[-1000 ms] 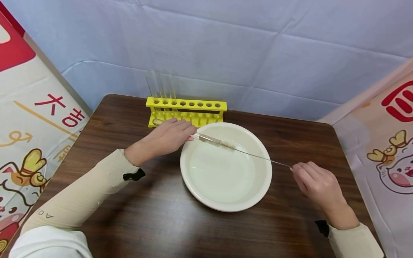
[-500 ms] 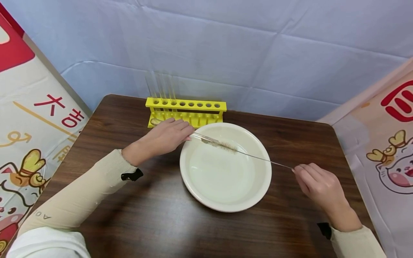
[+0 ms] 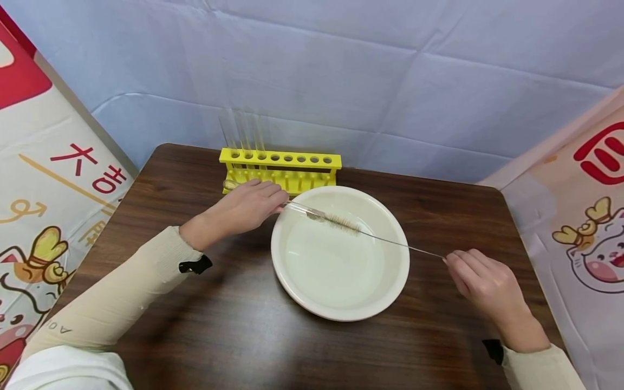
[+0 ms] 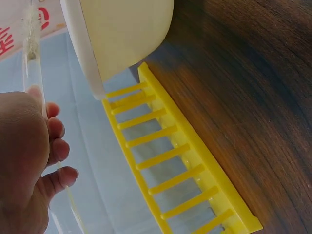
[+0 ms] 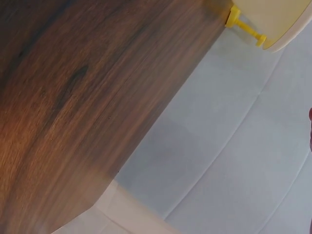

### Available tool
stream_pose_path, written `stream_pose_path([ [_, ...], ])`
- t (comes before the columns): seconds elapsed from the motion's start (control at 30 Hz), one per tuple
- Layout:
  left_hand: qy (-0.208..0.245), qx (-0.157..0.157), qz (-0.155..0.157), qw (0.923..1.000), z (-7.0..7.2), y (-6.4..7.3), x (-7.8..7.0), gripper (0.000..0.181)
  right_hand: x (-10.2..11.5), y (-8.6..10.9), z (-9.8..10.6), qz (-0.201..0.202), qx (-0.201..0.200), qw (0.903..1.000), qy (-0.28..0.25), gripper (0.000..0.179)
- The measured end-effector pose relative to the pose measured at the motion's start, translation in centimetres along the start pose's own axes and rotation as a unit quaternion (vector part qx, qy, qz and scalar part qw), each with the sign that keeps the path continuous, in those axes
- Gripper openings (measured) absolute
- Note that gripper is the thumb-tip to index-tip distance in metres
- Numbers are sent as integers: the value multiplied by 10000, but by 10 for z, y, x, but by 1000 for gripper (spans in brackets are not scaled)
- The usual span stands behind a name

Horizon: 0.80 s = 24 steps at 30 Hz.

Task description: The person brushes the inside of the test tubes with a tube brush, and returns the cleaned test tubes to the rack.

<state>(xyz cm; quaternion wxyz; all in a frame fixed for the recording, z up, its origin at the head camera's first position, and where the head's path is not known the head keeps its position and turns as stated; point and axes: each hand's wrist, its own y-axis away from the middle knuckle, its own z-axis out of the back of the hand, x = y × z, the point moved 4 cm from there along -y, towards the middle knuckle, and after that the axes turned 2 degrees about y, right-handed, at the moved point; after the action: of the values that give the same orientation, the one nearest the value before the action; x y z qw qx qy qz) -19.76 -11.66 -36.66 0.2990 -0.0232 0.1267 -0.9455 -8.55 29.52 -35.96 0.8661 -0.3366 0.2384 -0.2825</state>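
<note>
My left hand (image 3: 239, 208) grips a clear glass test tube (image 3: 299, 209), which slants over the white basin (image 3: 336, 313) with its mouth toward the right. In the left wrist view the fingers curl round the tube, and pale bristles show inside it farther up. Between finger and thumb my right hand (image 3: 487, 284) pinches the wire handle of a test tube brush (image 3: 343, 222). Part of its bristles lies inside the tube mouth, part stands outside it over the basin. In the right wrist view only a sliver of a finger shows at the right edge.
Behind the basin stands a yellow test tube rack (image 3: 268, 160), with 3 glass tubes (image 3: 244, 135) upright in its left holes. The basin seems to hold clear liquid. All stands on a dark wood table (image 3: 234, 336) against a pale cloth backdrop (image 3: 312, 70).
My right hand has moved slightly to the right and my left hand slightly to the left. More of the brush's bristles now show outside the tube mouth.
</note>
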Motion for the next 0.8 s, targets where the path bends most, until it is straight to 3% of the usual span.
stream_pose_path([
  [0.33, 144, 216, 81, 9996, 1, 2, 1, 15, 0, 0, 0, 62, -67, 9999, -44, 36],
  [0.8, 187, 277, 128, 9994, 0, 3, 4, 14, 2, -2, 2, 96, -203, 9997, -70, 36],
])
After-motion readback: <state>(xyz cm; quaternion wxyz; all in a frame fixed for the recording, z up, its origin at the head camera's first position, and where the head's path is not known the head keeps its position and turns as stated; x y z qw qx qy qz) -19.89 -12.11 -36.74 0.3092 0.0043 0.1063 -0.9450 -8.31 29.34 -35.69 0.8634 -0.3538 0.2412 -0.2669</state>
